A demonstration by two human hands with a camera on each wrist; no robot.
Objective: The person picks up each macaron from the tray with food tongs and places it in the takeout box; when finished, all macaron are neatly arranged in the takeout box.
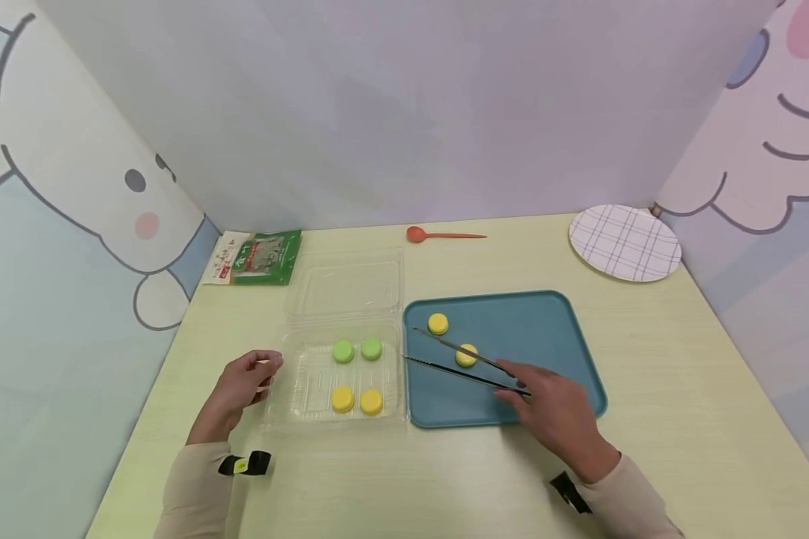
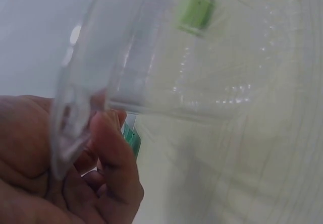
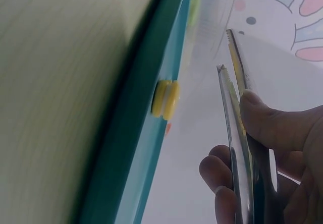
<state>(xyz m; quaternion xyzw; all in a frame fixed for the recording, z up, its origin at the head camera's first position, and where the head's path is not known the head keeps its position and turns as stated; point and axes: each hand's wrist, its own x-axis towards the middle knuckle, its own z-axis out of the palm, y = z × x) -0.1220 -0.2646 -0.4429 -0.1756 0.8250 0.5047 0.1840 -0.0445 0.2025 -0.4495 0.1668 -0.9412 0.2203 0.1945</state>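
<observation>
Metal tongs (image 3: 237,143), tips apart, near tray's left edge (image 1: 410,397)

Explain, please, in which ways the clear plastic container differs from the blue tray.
The clear plastic container is see-through, while the blue tray is opaque. The container has an open lid; the tray has none. The container holds two green macarons and two yellow macarons; the tray holds only two yellow ones. Both are rectangular with rounded corners.
</observation>
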